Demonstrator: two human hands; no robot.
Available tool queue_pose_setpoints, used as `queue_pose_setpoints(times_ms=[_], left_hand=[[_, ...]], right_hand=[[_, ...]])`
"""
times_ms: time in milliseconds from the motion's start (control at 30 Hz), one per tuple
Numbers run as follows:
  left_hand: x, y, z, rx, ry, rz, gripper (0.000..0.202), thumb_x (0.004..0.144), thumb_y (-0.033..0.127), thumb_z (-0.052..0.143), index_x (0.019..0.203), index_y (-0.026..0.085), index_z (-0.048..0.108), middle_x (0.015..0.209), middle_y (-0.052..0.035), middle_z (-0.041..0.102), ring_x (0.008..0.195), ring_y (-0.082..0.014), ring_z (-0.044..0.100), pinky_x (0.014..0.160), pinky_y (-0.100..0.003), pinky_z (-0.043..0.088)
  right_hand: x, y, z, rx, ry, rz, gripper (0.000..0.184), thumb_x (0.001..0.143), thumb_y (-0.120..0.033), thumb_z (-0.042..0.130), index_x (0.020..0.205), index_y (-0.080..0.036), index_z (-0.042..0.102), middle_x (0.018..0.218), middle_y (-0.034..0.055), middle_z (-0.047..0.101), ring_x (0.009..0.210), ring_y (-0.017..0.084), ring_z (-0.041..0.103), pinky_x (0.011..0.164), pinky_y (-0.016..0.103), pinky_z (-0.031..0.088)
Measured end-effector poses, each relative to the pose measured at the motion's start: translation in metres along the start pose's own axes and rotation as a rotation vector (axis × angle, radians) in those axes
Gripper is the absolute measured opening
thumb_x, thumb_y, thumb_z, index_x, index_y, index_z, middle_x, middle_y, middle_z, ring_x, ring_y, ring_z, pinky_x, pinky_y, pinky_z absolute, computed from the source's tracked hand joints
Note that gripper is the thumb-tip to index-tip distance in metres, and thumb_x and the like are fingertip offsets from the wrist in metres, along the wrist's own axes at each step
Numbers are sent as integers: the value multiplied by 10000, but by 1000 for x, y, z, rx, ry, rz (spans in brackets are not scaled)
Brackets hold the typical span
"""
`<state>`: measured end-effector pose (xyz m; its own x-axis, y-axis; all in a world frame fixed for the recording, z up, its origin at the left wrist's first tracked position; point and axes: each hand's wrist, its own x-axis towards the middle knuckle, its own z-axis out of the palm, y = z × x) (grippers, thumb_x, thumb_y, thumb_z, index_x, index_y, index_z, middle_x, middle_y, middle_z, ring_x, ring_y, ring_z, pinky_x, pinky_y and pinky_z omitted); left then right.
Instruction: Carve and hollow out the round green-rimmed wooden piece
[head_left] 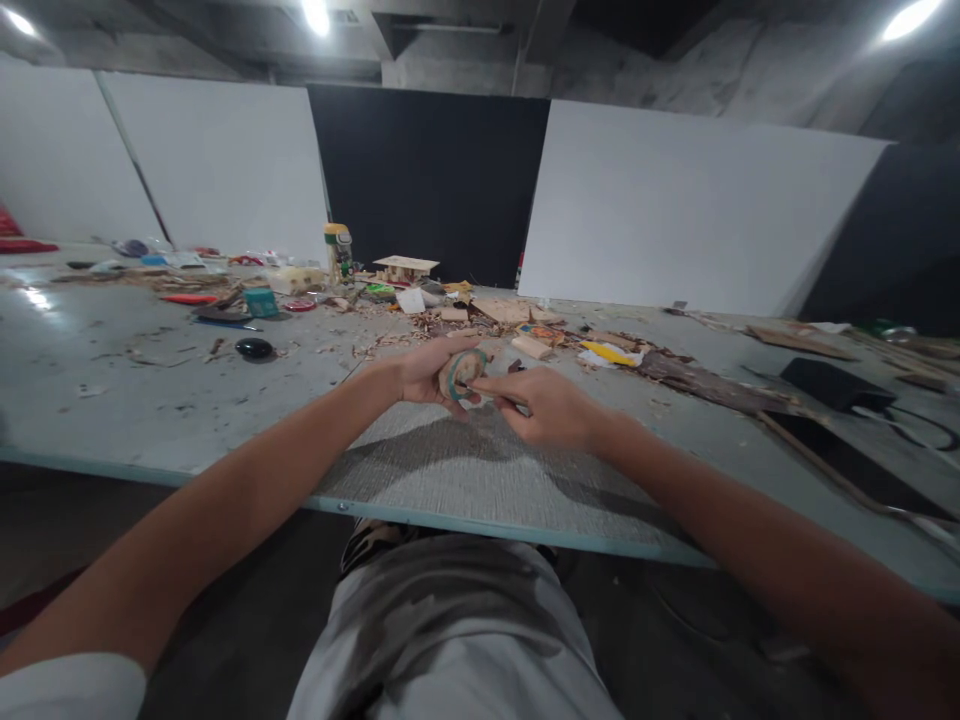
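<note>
My left hand (427, 372) is closed around a small round wooden piece (462, 373) with a teal edge, held just above the grey textured mat (450, 470) on the table. My right hand (546, 405) is pinched on a thin stick-like tool (496, 396) whose tip touches the wooden piece. Both hands meet at the middle of the table, right in front of me.
Wood scraps and shavings (480, 318) litter the table beyond my hands. A small wooden model house (405, 268), a jar (337, 250), a teal box (261, 301) and a black oval object (254, 348) lie at the back left. Dark boards and a black case (836, 384) lie right.
</note>
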<state>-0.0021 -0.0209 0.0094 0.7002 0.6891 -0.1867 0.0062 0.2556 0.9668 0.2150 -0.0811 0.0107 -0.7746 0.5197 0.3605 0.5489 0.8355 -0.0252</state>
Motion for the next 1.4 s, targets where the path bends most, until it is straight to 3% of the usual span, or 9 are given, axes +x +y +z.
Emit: queue_pose_setpoints(times_ms=[400,667,867,1000,1133,1267,1400], left_hand=[[3,-3,-2,-2,5,39,407,985,500,449,866,165,646,718,-55,675,728,-209,668,718,-418,620],[4,-2,1,-9,45,38,414,981,521,449,875,168,637,700,-59,666,673,-202,659,609,-362,593],[3,-2,5,7,142,40,381,986,477,468,862,153,627,673,-48,639,665,-185,651,645,-361,594],[1,-3,7,27,141,34,401,978,488,472,825,155,635,653,-39,620,619,-177,623,614,-361,598],[4,-8,11,42,138,34,406,987,445,448,753,160,618,635,-33,604,597,-163,603,582,-333,595],[8,-16,18,132,142,-7,450,956,507,464,709,157,601,612,-38,580,541,-159,572,462,-279,540],[6,-16,20,207,38,-27,430,947,532,463,849,157,647,681,-55,627,558,-173,600,422,-252,504]], right_hand=[[1,-3,0,-26,4,70,520,829,-155,464,1306,-219,661,935,55,755,690,165,583,634,268,358],[3,-1,-2,27,39,77,521,800,-130,450,1257,-200,692,852,49,744,611,147,533,599,269,336],[3,0,-1,36,35,62,417,788,-120,454,1085,-193,738,738,26,702,538,120,455,566,265,301],[3,0,0,44,16,82,427,798,-127,465,1136,-196,717,674,4,663,499,112,398,541,263,278],[2,5,5,25,1,44,369,838,-138,476,1113,-192,716,758,33,711,564,131,494,577,264,308],[1,12,11,39,-8,-41,290,905,-179,493,1051,-192,744,878,68,763,673,161,605,653,270,359],[1,16,12,118,-11,-80,251,929,-197,517,999,-201,759,876,57,769,691,154,639,678,257,387]])
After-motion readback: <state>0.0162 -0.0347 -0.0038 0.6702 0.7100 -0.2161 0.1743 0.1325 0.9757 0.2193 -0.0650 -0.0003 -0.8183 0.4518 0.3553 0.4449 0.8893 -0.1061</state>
